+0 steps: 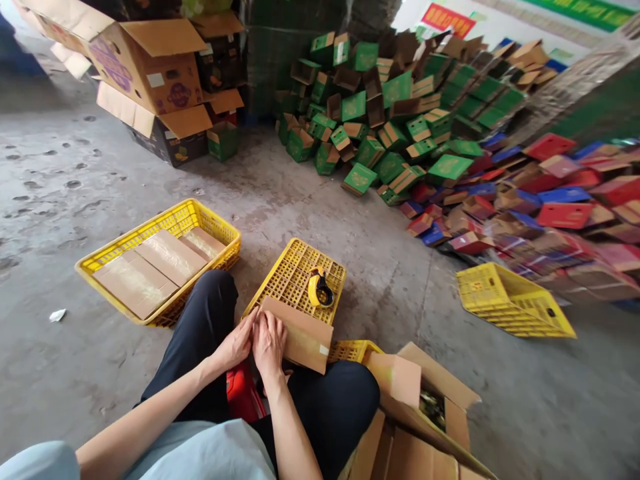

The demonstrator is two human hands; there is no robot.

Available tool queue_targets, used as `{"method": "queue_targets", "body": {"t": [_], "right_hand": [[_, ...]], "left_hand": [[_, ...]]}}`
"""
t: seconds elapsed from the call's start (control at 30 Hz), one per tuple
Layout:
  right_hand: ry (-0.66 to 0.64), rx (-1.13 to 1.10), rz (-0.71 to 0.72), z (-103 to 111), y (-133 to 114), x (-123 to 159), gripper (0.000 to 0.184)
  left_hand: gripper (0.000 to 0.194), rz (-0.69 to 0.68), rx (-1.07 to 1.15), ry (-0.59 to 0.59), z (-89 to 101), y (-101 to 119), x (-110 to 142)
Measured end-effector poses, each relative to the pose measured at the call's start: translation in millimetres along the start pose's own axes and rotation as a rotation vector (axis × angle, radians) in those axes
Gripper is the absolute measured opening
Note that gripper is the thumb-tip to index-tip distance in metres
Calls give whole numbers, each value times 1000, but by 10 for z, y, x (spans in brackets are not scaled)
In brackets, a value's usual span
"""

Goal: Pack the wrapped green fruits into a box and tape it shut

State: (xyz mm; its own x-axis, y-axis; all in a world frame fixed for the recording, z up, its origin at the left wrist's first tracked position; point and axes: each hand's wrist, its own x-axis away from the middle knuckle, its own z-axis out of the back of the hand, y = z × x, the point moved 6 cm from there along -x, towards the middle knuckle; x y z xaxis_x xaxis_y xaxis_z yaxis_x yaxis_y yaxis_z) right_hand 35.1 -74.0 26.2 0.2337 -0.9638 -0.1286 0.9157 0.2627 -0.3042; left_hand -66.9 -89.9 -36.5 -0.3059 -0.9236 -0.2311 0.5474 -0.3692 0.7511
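Observation:
A taped cardboard box (300, 333) rests in front of me at the near end of an upturned yellow plastic crate (285, 270). Clear tape with a pale end shows on its top. My left hand (240, 343) pinches the left end of the box, fingers closed together. Beside it, my right hand (270, 340) has its fingers curled and pressed over the same end; the fingertips are partly hidden. On the crate, beyond the box, lies a yellow and black tape dispenser (320, 288).
At left, a yellow crate (83, 267) holds taped cardboard boxes (170, 257). Open cartons (415, 393) stand at my right knee. A tilted yellow crate (510, 300) sits farther right. Green boxes (360, 177) and red boxes (565, 213) are heaped behind; large cartons (170, 73) are stacked back left.

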Motion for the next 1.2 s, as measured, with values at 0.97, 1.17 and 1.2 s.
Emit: {"method": "queue_targets", "body": {"t": [0.97,1.17,1.2], "right_hand": [[340,-83,-286,550,1729,764,54],[241,-159,-322,453,1789,888,67],[215,-142,-339,421,1769,952,70]], "left_hand": [[82,52,-526,-107,-197,379,-15],[92,62,-556,-158,-288,454,-30],[94,68,-559,-161,-307,466,-35]]}}
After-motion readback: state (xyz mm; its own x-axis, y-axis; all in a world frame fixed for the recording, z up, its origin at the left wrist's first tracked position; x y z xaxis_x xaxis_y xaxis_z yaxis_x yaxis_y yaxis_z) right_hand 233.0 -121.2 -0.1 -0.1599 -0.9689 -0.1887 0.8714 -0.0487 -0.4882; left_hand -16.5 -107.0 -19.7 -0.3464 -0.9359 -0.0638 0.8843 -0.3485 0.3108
